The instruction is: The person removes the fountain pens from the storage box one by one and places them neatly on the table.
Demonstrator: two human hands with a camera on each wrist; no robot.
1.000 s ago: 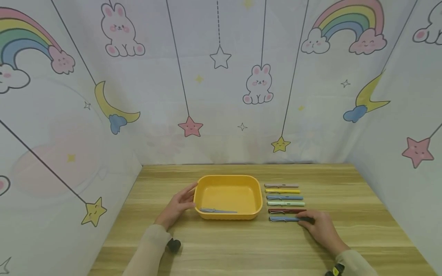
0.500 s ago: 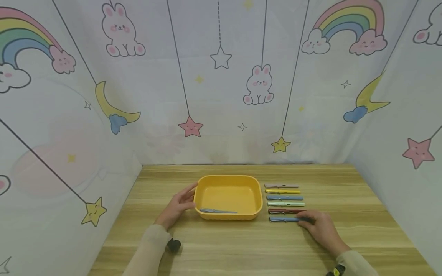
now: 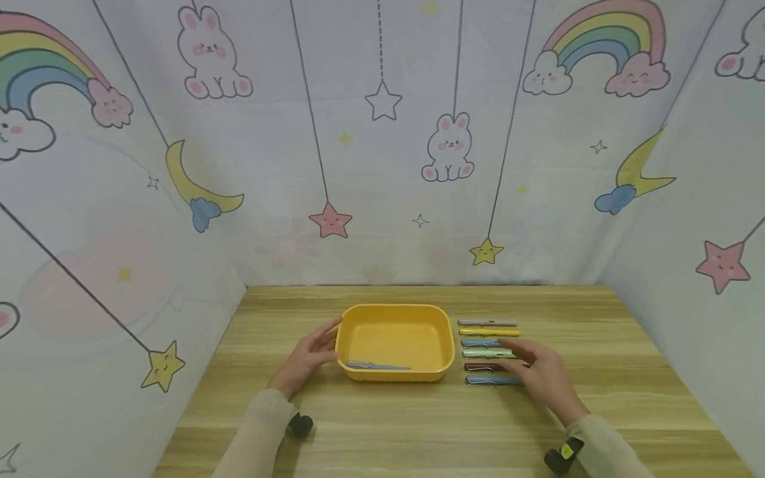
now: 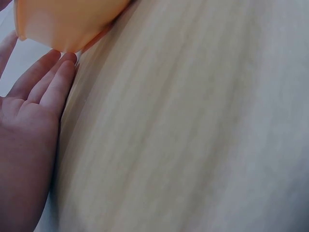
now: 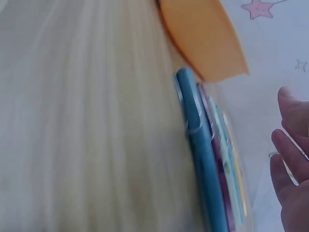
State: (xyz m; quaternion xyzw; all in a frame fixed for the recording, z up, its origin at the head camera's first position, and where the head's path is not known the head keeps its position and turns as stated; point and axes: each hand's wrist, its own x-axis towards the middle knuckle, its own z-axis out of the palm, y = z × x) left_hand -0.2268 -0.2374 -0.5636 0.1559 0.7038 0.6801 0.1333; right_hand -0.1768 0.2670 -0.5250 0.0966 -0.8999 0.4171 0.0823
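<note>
My left hand (image 3: 307,358) rests against the left wall of a yellow plastic basket (image 3: 402,340), its fingers extended along the side. In the left wrist view, the fingertips meet the basket's outer wall (image 4: 67,24). A single blue-grey pen (image 3: 378,366) lies inside along the near wall. My right hand (image 3: 540,377) hovers above the row of pens to the right, thumb and fingers apart and holding nothing. It partly covers the nearest blue pen (image 3: 491,380), the dark red pen (image 3: 480,366), the pale green pen (image 3: 485,354) and another blue pen (image 3: 479,343).
Farther back in the row lie a yellow pen (image 3: 490,332) and a pinkish-grey pen (image 3: 487,322), clips to the left. All lie on a wood-grain table (image 3: 382,425). A white patterned cloth (image 3: 382,166) encloses the table's back and sides.
My right hand has come off the nearest blue pen, risen and moved away over the row with its fingers spread. That pen stays in place. My left hand and the basket have not moved.
</note>
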